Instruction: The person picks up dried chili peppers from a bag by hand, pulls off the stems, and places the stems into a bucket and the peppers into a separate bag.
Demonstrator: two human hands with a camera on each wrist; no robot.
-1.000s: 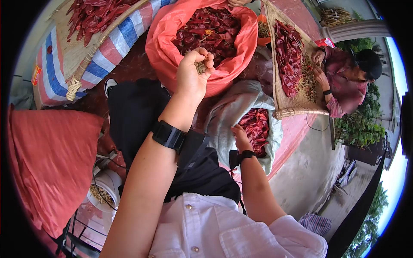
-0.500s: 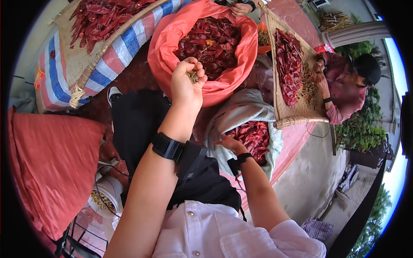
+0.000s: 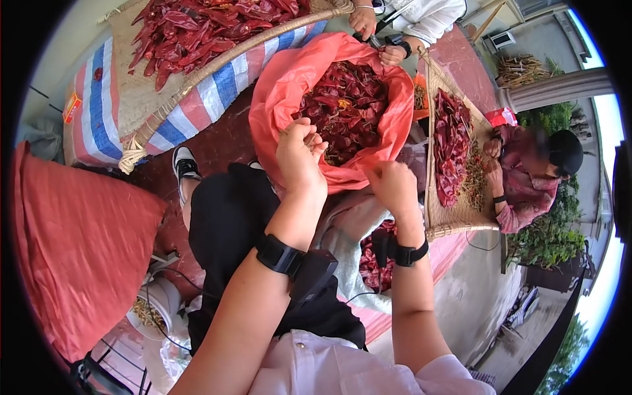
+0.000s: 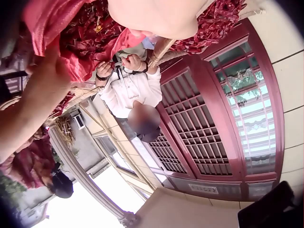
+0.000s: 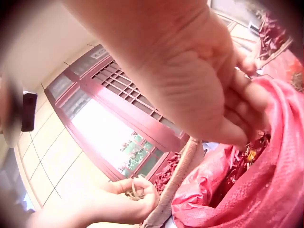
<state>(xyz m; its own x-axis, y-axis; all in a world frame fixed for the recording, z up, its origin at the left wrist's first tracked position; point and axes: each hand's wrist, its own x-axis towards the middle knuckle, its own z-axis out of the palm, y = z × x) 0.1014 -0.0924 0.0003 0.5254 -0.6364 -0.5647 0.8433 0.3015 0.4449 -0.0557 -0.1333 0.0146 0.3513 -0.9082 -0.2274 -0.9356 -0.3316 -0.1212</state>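
My left hand (image 3: 299, 157) is over the near left rim of the red sack (image 3: 276, 99), its curled fingers holding a bunch of short, dry chili stems (image 5: 137, 194), seen in the right wrist view. Dark red dried chilies (image 3: 352, 99) fill that sack. At the sack's near right rim is my right hand (image 3: 397, 187), fingers loosely bent and nothing visible between them in the right wrist view. Below it, a pale green sack (image 3: 349, 227) holds brighter red chilies (image 3: 375, 263), partly hidden by the right forearm.
A woven tray of chilies (image 3: 210, 33) lies on striped cloth at the far left. Another tray (image 3: 454, 214) is at the right, where a person in a cap (image 3: 530, 174) works. Someone in white (image 4: 130, 97) has hands by the red sack. A stem bucket (image 3: 158, 303) stands lower left.
My right hand has risen from the green sack to the red sack's rim. The left hand still holds the stems. The person in white has come further into the head view.
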